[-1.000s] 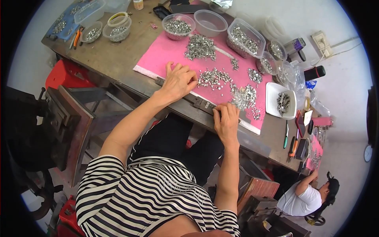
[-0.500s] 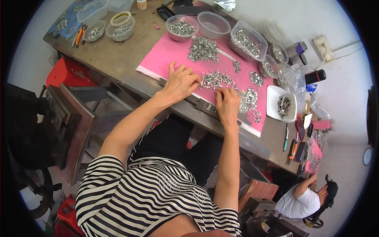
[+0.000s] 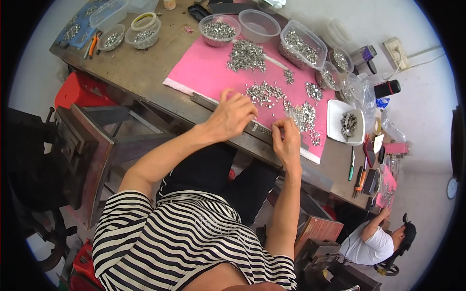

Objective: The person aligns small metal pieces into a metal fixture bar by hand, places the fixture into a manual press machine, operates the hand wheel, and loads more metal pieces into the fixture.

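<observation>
Facing bent fingers (image 3: 246, 107); bar (image 3: 260, 128) between

Pale wall (image 3: 369, 24) – round clock (image 3: 452, 188), white socket (image 3: 396, 54) – red stool (image 3: 80, 93) by brown workbench (image 3: 141, 72).

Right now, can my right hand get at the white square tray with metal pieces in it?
Probably yes: the white tray stands open-topped to the right of your right hand, with only low piles of loose metal pieces on the pink mat between them.
</observation>
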